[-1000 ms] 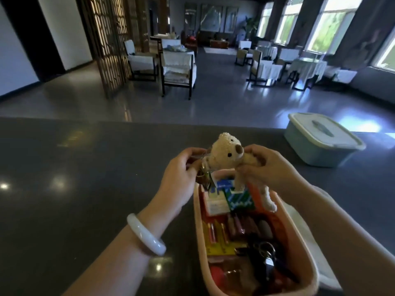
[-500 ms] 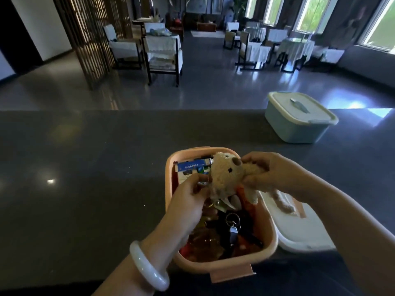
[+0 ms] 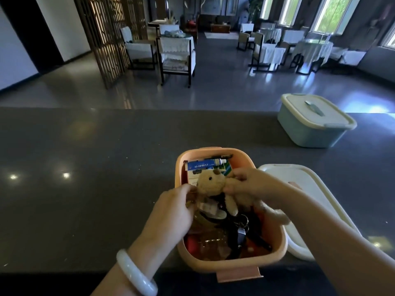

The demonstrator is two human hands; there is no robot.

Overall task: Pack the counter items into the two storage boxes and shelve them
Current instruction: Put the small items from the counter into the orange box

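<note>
A dim dining hall of chairs and clothed tables is stretching away behind a dark, glossy counter [image 3: 85, 167]. On it, near the person, an open pink box [image 3: 213, 151] is sitting already crowded with a blue carton [image 3: 201, 166], keys [image 3: 241, 229] and other small items. Its white lid [image 3: 310, 189] is lying just beside it on the right. A lidded pale green box [image 3: 310, 133] is standing well apart at the far right.

The plush bear [image 3: 210, 182] is being pressed down into the pink box. The right hand [image 3: 254, 186] is gripping its body, fingers curled round it, and the left hand [image 3: 173, 208], wearing a white bangle [image 3: 134, 272], is pinching its other side.

The step in hand appears to be packing the last of this box. The next move likely calls for tucking in the leg that is trailing over the right rim, letting go, and then fitting the lid.

Against a second ago, the bear has been coming down. It was upright above the far rim then, and it is now lying low on the contents.
</note>
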